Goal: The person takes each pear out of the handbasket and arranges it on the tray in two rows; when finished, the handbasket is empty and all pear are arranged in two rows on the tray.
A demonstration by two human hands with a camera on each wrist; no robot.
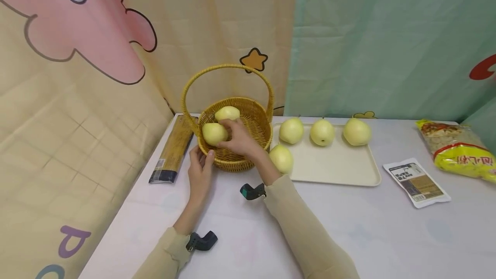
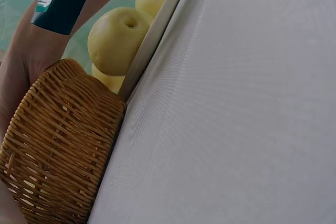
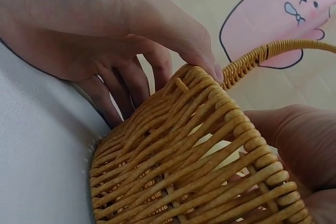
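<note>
A wicker basket (image 1: 237, 167) with a tall arched handle stands on the table, two pale yellow pears inside. My right hand (image 1: 238, 137) reaches over the basket's near rim and grips the left-hand pear (image 1: 214, 134) between thumb and fingers. Behind it lies the second pear (image 1: 227, 113), close to the right fingertips. My left hand (image 1: 200, 171) holds the basket at its front left side. In the right wrist view, the left thumb (image 3: 202, 59) lies on the woven rim and the other fingers curve along the outer wall.
Right of the basket is a cream tray (image 1: 329, 171) with several pears, one of them, the near pear (image 1: 281, 159), beside the basket. A long brown packet (image 1: 170, 150) lies at left. Farther right are a white pouch (image 1: 417, 183) and a yellow bag (image 1: 461, 150). Curtains hang behind.
</note>
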